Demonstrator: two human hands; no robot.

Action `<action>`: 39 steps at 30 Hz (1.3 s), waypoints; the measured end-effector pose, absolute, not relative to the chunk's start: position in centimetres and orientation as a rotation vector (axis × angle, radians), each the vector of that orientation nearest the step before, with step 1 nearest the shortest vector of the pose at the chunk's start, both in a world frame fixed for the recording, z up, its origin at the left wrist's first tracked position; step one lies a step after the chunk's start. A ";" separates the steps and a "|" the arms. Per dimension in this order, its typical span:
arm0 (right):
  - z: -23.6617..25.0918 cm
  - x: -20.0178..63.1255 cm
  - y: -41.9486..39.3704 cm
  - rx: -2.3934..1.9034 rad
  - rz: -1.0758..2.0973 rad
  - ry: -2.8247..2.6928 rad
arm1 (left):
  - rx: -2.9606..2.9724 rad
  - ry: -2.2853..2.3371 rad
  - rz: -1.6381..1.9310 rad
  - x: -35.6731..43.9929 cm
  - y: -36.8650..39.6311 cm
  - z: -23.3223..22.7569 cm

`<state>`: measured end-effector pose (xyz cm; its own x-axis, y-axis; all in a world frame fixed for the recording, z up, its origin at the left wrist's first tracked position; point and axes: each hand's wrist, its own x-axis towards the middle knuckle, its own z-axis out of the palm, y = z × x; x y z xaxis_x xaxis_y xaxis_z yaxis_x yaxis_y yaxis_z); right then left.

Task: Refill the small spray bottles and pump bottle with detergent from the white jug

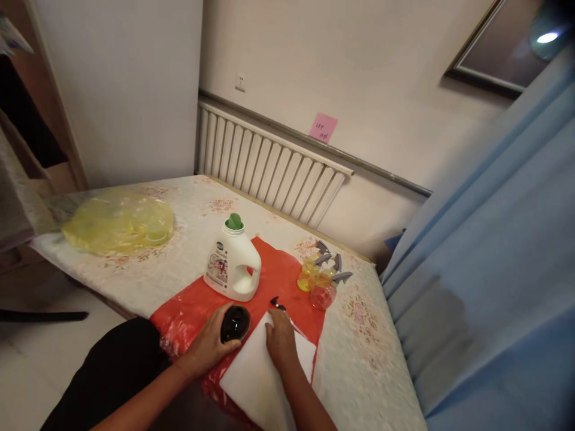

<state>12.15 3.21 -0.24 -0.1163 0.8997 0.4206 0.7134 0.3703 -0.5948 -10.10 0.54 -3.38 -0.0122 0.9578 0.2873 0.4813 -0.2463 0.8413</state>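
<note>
My left hand [210,346] curls in a closed grip around a glossy black rounded object [235,322] resting on the red plastic sheet [278,276] spread over the bed. My right hand [281,340] lies flat and open on a white folded cloth [258,380], beside a small black piece [277,304]. A white detergent jug with a green cap [232,259] stands just beyond.

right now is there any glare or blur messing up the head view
Head view: a lamp flares bright at top right; the black round object under the left hand shows small highlights; the blue curtain looks soft; the radiator leans from lens distortion.
</note>
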 end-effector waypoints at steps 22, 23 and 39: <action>-6.0 9.2 -1.7 -1.390 -0.044 -2.059 | 1.692 1.519 1.202 -9.8 0.4 -4.4; -6.0 9.2 -1.7 -1.384 -0.059 -2.063 | 1.686 1.523 1.207 -9.8 0.4 -4.5; -6.5 9.4 -1.3 -1.364 -0.166 -2.095 | 1.686 1.462 1.217 -10.2 0.8 -4.6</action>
